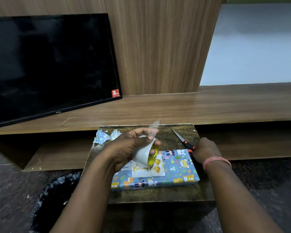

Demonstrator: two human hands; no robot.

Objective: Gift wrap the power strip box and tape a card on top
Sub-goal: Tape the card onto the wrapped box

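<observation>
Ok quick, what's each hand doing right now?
Left hand: grips the tape roll.
Right hand: curled on the scissors handle.

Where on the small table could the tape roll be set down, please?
Bare strip along the small table front edge, below the wrapped box. The far edge is crowded: paper scraps left, scissors under the right hand.
</observation>
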